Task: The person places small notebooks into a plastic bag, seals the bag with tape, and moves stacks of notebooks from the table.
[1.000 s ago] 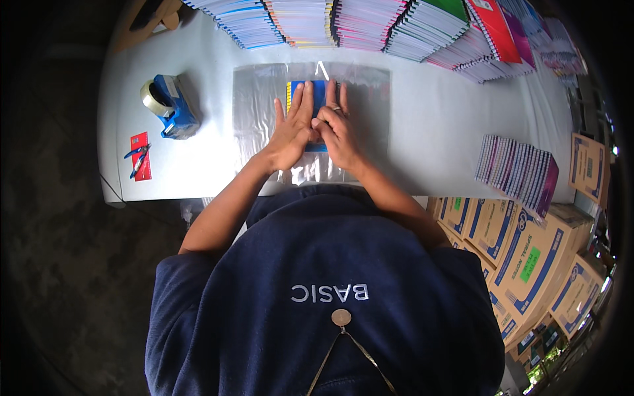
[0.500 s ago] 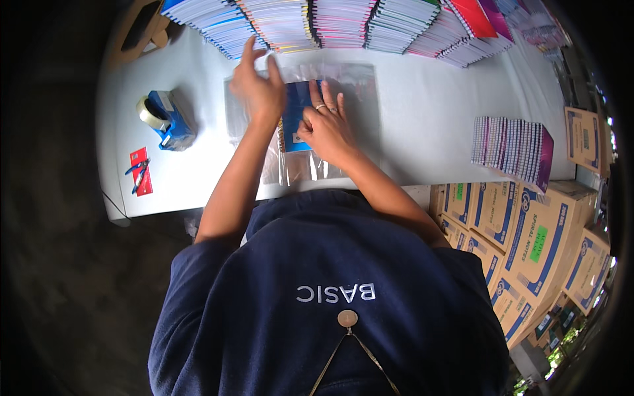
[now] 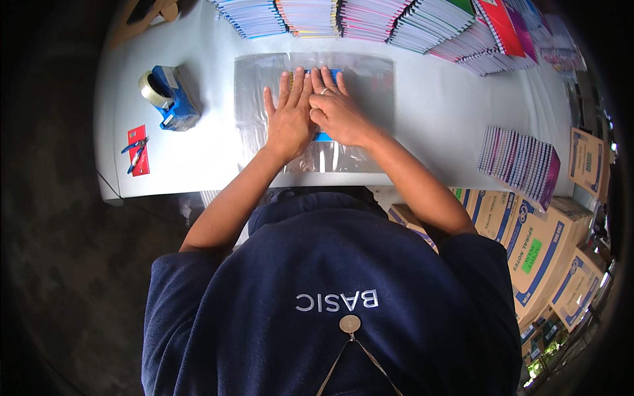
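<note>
While pressed flat side by side, left hand (image 3: 288,117) and right hand (image 3: 337,112) are laid on clear bag (image 3: 314,109) | blue notebook (image 3: 322,136) directly beneath | bench (image 3: 436,119) centre.

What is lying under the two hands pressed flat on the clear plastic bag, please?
Under the left hand and right hand, inside the clear plastic bag, only blue edges of a flat item show; the hands cover the rest.

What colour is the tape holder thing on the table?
The tape dispenser is blue, seen best in the head view.
</note>
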